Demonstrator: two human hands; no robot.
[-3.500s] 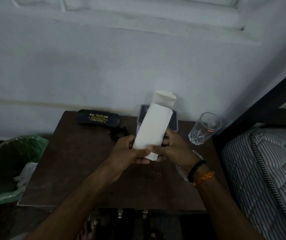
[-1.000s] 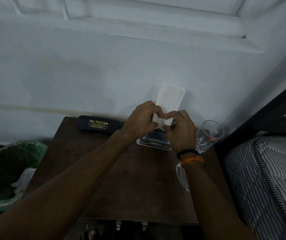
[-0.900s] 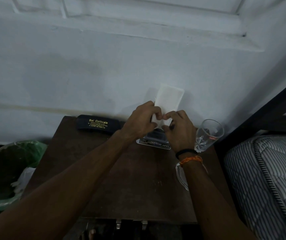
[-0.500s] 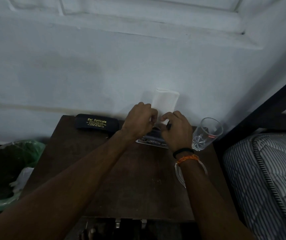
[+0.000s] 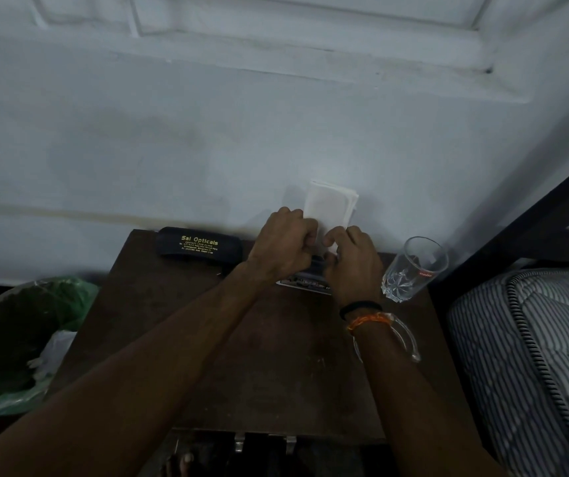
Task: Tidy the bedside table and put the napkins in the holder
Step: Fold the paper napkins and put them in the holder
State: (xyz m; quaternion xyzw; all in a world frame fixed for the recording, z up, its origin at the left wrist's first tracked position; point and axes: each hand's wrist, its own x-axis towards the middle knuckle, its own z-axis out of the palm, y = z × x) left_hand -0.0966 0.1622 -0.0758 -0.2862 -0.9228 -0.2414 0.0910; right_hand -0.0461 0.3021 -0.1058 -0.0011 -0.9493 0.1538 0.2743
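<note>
Both hands meet at the back of the surface (image 5: pixel 235 356), close to the wall (image 5: pixel 207 139). The left hand (image 5: pixel 285 247) has its fingers curled and pinches the lower left edge of the napkins (image 5: pixel 330 205), while the right hand (image 5: pixel 353 261), fingers likewise bent, pinches the lower right edge, thumb and forefinger near the left hand's knuckles. The napkins form a white folded stack standing upright, their top rising above the hands against the wall and their bottom hidden behind the fingers. Directly beneath the hands sits the holder (image 5: pixel 305 282), only its dark body and a pale front edge showing; how deep the napkins sit in it cannot be told. The right wrist carries a black band (image 5: pixel 358 307) and an orange thread (image 5: pixel 367 320), and a clear curved object (image 5: pixel 410 342) lies on the surface partly under that forearm. Just right of the right hand stands a clear drinking glass (image 5: pixel 412 270), upright and apart from the hand. To the left of the left hand, along the wall, lies a black spectacle case (image 5: pixel 200 247) with gold lettering. Off the surface's left side is a bin (image 5: pixel 18 339) lined with a green bag, and on the right a striped mattress (image 5: pixel 534 356).
</note>
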